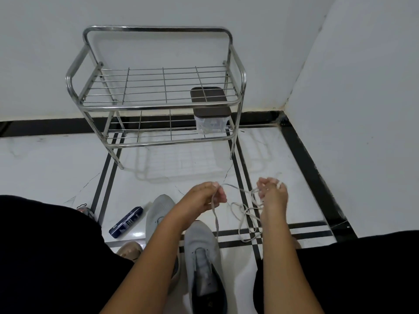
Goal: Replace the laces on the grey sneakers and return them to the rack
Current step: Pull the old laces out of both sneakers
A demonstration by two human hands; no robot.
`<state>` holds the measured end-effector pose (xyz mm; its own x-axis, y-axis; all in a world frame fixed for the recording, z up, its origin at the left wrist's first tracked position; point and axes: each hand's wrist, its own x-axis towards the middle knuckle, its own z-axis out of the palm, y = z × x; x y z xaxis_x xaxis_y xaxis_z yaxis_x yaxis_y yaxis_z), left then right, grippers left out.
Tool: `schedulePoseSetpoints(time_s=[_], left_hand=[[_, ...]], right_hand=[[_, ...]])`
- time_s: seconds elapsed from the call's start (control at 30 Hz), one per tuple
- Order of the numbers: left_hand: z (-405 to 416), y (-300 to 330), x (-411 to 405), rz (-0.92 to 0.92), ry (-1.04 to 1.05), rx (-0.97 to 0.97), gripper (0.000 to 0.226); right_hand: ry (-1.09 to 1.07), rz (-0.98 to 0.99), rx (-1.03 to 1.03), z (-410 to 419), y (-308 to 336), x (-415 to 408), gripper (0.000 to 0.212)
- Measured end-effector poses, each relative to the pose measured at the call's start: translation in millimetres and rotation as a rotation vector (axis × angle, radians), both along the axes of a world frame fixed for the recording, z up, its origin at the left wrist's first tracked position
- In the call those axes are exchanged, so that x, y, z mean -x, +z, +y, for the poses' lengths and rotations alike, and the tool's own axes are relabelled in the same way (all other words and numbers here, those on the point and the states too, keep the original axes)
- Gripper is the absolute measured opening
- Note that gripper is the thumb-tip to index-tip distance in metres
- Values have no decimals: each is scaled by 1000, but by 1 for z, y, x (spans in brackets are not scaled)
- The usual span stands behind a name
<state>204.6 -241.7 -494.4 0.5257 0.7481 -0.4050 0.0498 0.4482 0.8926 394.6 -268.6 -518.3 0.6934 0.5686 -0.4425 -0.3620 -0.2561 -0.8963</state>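
While both hands, left (205,196) and right (271,193), grip the lace (246,214), the lidded box (209,114) holds pale unclear contents.

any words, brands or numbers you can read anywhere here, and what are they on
Dark blue packet on the floor: white printing shows, too blurred to read.
Nearer grey sneaker: a small dark mark on the insole, not legible.
Farther grey sneaker: no text visible.
Clear box with brown lid on the rack's lower shelf: no label visible.
So nothing can be quoted.
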Motion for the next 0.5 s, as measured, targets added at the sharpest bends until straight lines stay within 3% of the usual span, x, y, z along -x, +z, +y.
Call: schedulePoseSetpoints(time_s=[0.1,0.23,0.37,0.5], left_hand=[[4,10,-7,-132,163,29,23],[17,13,5,-230,414,83,21],[26,8,30,-303,610,155,20],[29,3,44,-290,727,242,20]], right_hand=[[227,152,55,-7,-19,35,25],[732,603,-51,-21,-16,85,46],[1057,463,-42,-22,-16,92,34],[1033,267,15,-16,-13,79,17]])
